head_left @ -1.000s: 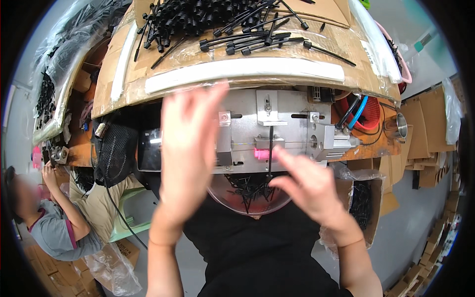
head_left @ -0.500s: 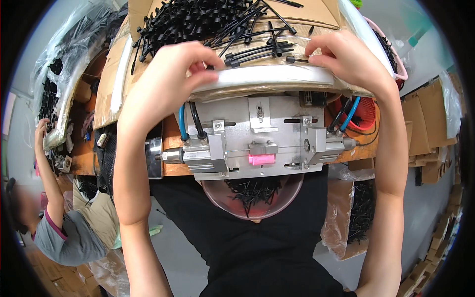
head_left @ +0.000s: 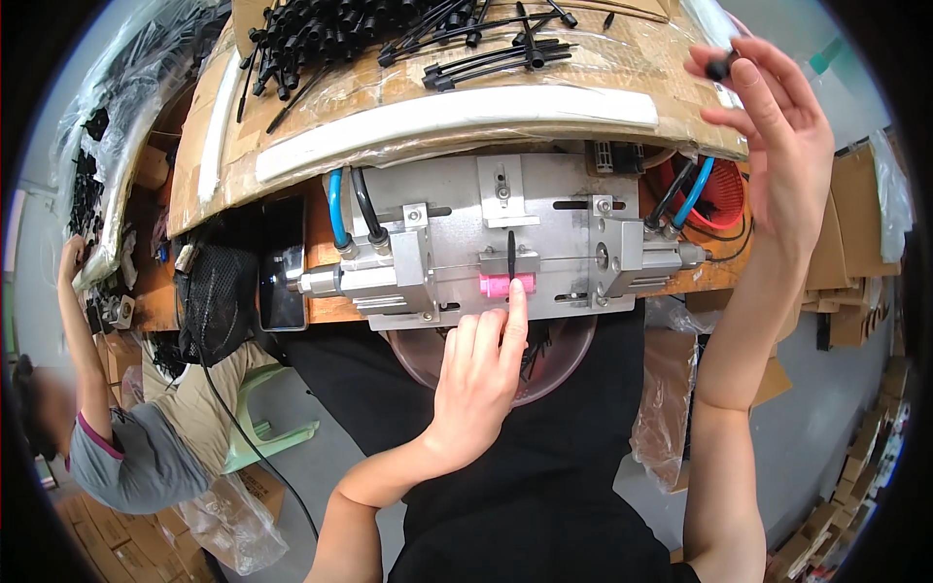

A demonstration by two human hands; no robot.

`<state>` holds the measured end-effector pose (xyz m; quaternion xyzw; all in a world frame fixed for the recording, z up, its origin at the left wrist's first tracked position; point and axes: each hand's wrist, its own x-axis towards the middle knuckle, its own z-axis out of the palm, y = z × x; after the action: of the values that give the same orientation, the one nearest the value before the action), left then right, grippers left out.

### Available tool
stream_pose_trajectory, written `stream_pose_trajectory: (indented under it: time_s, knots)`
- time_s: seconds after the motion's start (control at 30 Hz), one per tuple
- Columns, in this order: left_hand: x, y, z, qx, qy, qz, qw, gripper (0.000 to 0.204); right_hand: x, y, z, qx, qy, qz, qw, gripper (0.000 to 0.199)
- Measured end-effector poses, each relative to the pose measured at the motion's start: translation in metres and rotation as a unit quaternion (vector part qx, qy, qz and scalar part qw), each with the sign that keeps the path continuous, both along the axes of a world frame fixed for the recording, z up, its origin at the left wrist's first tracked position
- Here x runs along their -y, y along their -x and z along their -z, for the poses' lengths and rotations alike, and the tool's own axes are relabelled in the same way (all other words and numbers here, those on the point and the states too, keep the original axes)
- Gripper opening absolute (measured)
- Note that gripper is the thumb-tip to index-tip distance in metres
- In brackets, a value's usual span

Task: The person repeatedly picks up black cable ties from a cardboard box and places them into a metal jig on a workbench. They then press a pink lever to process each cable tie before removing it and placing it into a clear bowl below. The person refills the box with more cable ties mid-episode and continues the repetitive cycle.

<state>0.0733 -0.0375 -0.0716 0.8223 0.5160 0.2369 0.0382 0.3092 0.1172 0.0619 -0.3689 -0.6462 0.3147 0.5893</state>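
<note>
At the metal fixture [head_left: 573, 180], my left hand [head_left: 476, 379] has its index finger stretched to the lower end of a slim black plastic rod [head_left: 511, 255]. The rod lies across the small metal block in the middle, over a pink block [head_left: 493, 285]. My left thumb is hidden, and the other fingers are curled. Up at the right, beyond the cardboard's edge, my right hand [head_left: 782, 126] is raised with bent fingers around a black capped plastic piece [head_left: 719, 68]. Most of that piece is hidden by the fingers.
Black capped rods [head_left: 321, 39] are heaped on the cardboard [head_left: 389, 97] behind the fixture. A pink bowl [head_left: 573, 360] sits below it. A red basket [head_left: 721, 194] stands right, a phone [head_left: 284, 282] left. Blue hoses [head_left: 336, 209] rise from the cylinders. A co-worker [head_left: 146, 457] sits at left.
My left hand has come down from the cardboard's edge to the middle of the fixture, where a black rod now lies. My right hand has moved right and up, off the cardboard, with a black piece.
</note>
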Motion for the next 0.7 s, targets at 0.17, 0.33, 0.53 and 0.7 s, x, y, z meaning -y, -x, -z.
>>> stream_pose_trajectory:
  time_s: [0.17, 0.33, 0.53, 0.7]
  knots:
    - [-0.007, 0.005, -0.008, -0.007, 0.022, 0.014, 1.000, 0.073, 0.030, 0.005, 0.020, -0.113, 0.039, -0.061, 0.991, 0.023]
    - [-0.021, 0.015, -0.043, 0.039, 0.070, 0.045, 0.996, 0.069, 0.054, 0.004, 0.030, -0.204, 0.068, -0.051, 0.975, 0.038]
    - [-0.170, 0.061, -0.109, 0.011, -0.144, 0.071, 0.987, 0.013, 0.078, 0.011, 0.027, -0.043, 0.048, 0.033, 0.997, 0.042]
    - [-0.185, 0.065, -0.126, -0.006, -0.017, 0.190, 0.982, 0.020, 0.085, 0.003, 0.032, -0.069, 0.018, 0.026, 0.997, 0.025]
